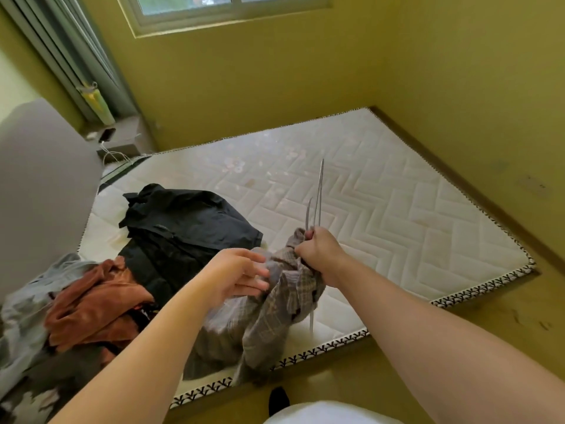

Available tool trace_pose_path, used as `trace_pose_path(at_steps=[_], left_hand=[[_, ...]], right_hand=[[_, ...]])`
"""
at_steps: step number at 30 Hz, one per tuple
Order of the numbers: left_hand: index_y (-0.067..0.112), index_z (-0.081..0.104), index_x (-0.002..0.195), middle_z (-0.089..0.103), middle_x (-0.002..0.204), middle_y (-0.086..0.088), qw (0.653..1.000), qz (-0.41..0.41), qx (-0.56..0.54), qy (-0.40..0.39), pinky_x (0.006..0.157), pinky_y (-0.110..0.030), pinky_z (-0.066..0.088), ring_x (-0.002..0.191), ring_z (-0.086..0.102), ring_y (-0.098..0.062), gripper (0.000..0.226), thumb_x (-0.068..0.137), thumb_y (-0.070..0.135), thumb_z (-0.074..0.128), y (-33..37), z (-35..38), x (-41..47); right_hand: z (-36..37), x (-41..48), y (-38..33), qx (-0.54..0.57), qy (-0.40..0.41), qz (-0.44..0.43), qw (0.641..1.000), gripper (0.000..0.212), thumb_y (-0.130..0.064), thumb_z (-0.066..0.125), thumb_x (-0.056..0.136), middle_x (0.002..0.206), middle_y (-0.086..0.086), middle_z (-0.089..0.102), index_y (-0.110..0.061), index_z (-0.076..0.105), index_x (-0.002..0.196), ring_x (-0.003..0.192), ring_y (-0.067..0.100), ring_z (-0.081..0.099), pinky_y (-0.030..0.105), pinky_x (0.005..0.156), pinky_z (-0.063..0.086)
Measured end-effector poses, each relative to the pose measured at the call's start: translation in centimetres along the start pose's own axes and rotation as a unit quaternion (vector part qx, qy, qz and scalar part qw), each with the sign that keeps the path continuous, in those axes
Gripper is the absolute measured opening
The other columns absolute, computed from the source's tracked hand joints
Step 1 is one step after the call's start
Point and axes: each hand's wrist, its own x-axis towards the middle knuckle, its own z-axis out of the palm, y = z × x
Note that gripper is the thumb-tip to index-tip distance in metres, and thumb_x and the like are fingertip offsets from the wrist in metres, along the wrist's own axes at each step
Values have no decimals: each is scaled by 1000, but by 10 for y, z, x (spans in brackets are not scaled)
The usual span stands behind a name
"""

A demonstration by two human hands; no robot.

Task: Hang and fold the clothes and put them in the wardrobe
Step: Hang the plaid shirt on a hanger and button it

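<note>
Your left hand (pixel 235 276) is nearest, fingers loosely spread and just brushing the plaid shirt (pixel 269 316), gripping nothing; it looks ready to open the neck. Just beyond, your right hand (pixel 318 252) is fisted round the wire hanger (pixel 319 191) and a bunch of the shirt's top, so the shirt hangs below that fist, its tail on the mattress (pixel 397 209). Farther left lie a brown garment (pixel 91 301) and a black jacket (pixel 183 228), not yet hung.

Bare hands (pixel 235 276) and forearms (pixel 428 332), white garment (pixel 330 416), black footwear (pixel 278 399)
</note>
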Motion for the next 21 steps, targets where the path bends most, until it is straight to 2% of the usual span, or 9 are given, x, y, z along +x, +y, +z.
trace_pose_path(at_steps=[3,6,9,11,12,14,17,19,21], left_hand=[[9,58,100,67,102,-15,969,-24,167,181,86,-50,59,90,67,-31,22,84,-6,59,-17,-2,21],[7,58,113,65,106,-16,978,-40,175,104,74,-38,58,90,64,-29,35,82,-9,56,-24,8,32],[6,61,126,69,108,-19,995,-36,-91,18,67,-38,57,77,69,-24,46,88,-14,44,-13,22,35],[11,55,127,63,121,-19,981,-13,-194,10,66,-37,53,90,66,-26,44,91,-9,39,3,24,37],[16,52,129,63,117,-15,976,-6,-218,0,69,-37,50,91,65,-25,45,90,-4,38,12,24,38],[15,52,129,60,83,-5,967,6,-251,-51,66,-34,46,67,58,-19,39,93,5,41,31,25,35],[4,58,129,50,61,-2,968,78,-228,-72,62,-30,52,52,54,-15,32,102,5,39,64,31,24],[1,63,122,62,65,-9,976,145,-156,-46,67,-32,60,60,66,-21,31,102,1,38,86,37,16],[-3,66,117,68,72,-17,976,205,-71,-9,70,-29,62,66,71,-26,30,101,-2,41,104,43,9]], right_hand=[[-7,2,-6,6,1,-15,1000,25,2,47,86,84,6,45,-21,39,80,74,23,44,31,59,35],[-12,3,-14,26,-14,-17,999,27,4,43,82,85,6,41,-22,37,78,77,24,41,35,61,33],[-21,2,-19,29,-6,-10,1000,26,2,40,82,83,5,41,-23,38,76,71,22,40,33,58,32],[-29,3,-19,5,7,-14,1000,26,3,39,82,81,5,40,-23,38,75,71,22,40,34,59,32],[-33,3,-17,-10,8,-19,1000,26,3,39,82,81,5,40,-23,37,75,72,23,40,35,60,33],[-42,4,-14,-25,7,-26,999,25,2,41,84,80,4,38,-22,35,77,73,23,40,35,61,32],[-52,7,-11,-22,14,-37,999,29,2,47,85,72,0,35,-20,31,72,61,15,34,25,53,29],[-56,8,-12,-21,3,-38,999,27,-3,52,86,70,1,38,-19,34,74,63,15,37,25,53,31],[-62,7,-13,-80,5,-40,996,20,-13,60,86,84,5,50,-14,42,93,78,20,51,28,62,43]])
